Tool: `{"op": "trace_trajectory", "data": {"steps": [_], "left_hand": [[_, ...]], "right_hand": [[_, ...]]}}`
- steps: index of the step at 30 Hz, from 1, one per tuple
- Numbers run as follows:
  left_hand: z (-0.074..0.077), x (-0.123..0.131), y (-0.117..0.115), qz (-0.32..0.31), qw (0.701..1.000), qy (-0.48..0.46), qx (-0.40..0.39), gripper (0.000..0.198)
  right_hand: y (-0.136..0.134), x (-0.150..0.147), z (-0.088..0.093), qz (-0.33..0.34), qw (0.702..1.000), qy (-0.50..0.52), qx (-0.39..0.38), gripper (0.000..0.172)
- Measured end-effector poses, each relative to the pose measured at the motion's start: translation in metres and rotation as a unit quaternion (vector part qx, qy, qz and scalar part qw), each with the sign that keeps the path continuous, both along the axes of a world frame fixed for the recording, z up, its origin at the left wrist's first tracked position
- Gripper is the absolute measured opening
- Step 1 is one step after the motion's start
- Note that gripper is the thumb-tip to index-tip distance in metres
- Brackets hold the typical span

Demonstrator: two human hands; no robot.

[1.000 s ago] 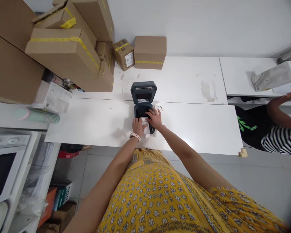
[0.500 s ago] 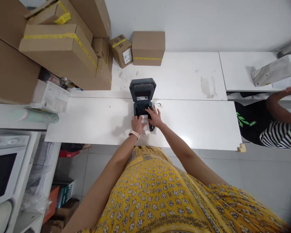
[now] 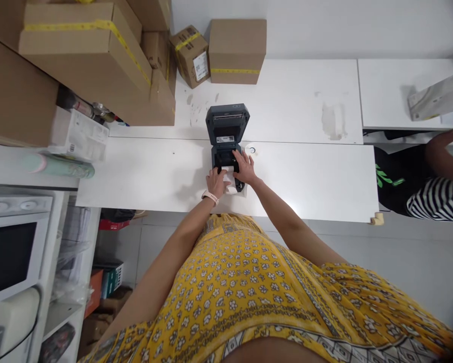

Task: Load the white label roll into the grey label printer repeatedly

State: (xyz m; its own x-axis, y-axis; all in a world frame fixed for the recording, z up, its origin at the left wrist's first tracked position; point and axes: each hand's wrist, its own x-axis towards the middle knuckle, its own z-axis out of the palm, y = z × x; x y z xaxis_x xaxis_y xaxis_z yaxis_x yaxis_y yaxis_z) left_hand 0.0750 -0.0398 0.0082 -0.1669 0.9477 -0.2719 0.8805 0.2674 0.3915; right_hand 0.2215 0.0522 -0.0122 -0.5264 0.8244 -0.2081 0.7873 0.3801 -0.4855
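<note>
A dark grey label printer [image 3: 228,123] stands on the white table with its lid raised. White label paper [image 3: 230,180] lies in its lower half and comes out over the front. At the printer's left front, my left hand [image 3: 216,183] has its fingers closed on the paper's left side. My right hand [image 3: 245,169] rests over the printer's right side, fingers stretched and apart toward the inside, thumb near the paper. The fingertips inside the printer are partly hidden. A white round piece with a dark ring [image 3: 252,150] lies right of the printer.
Cardboard boxes [image 3: 237,50] stand along the back and are stacked at left. A green bottle [image 3: 60,166] lies left on its side. A microwave [image 3: 10,247] is at lower left. Another person's arm [image 3: 445,151] is at the far right, beside the white table [image 3: 309,181].
The view has tilted and shifted, so the table sits higher in the picture. My hands stay at the printer; the paper's front end now shows less beyond it.
</note>
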Motion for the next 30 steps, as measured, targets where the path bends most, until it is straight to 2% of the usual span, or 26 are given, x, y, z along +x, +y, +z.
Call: {"op": "trace_trajectory", "data": {"steps": [5,12,14,18,20,22,26,30], "left_hand": [[-0.003,-0.001,-0.002,-0.006,1.000,-0.007,0.000,0.040],[0.002,0.001,-0.007,-0.044,0.998,0.040,0.028,0.049],[0.004,0.001,-0.009,-0.081,0.993,0.066,0.048,0.053],[0.001,0.001,-0.011,-0.231,0.968,0.068,0.066,0.066],[-0.002,0.000,-0.014,-0.277,0.957,0.061,0.056,0.075],[-0.006,-0.002,-0.016,-0.288,0.955,0.059,0.044,0.076],[-0.010,-0.007,-0.020,-0.292,0.954,0.064,0.031,0.063],[-0.011,-0.009,-0.021,-0.285,0.955,0.077,0.022,0.054]], "right_hand": [[-0.010,0.002,-0.006,-0.068,0.997,-0.035,0.003,0.092],[-0.008,0.004,-0.009,-0.087,0.996,-0.016,-0.025,0.092],[-0.008,0.003,-0.007,-0.089,0.995,-0.020,-0.030,0.091],[-0.008,0.004,-0.003,-0.089,0.996,-0.007,-0.030,0.087],[-0.005,0.007,-0.002,-0.083,0.996,-0.006,-0.029,0.084],[-0.002,0.012,0.000,-0.073,0.997,-0.016,-0.031,0.077],[-0.001,0.017,0.003,-0.059,0.998,-0.034,-0.018,0.059],[-0.010,0.012,0.002,-0.056,0.998,-0.030,0.014,0.057]]}}
